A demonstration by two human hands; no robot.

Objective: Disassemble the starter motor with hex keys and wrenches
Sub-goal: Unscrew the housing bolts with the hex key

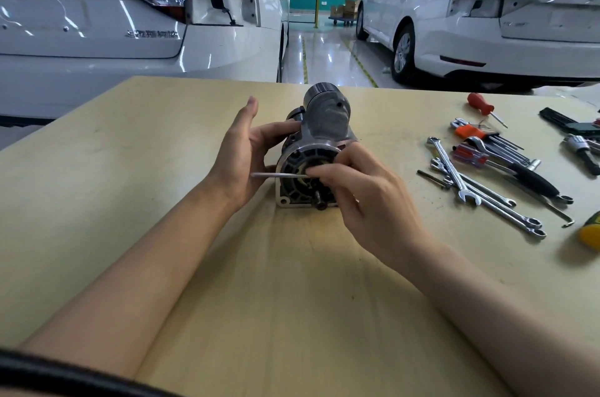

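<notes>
The grey starter motor (324,123) lies on the wooden table (130,169), its round end plate facing me. My left hand (240,156) holds the motor's left side, with the thumb and fingers curled around the housing. My right hand (363,188) pinches a thin silver hex key (276,174) that lies level across the end plate, its long arm sticking out to the left. The key's tip is hidden behind my right fingers. A dark shaft stub (319,201) pokes out at the plate's lower edge.
To the right lie several combination wrenches (467,192), a hex key set in an orange holder (470,132), a red-handled screwdriver (480,104), a ratchet with a black grip (532,179) and a yellow tool (589,234). Two white cars (130,23) stand beyond the table.
</notes>
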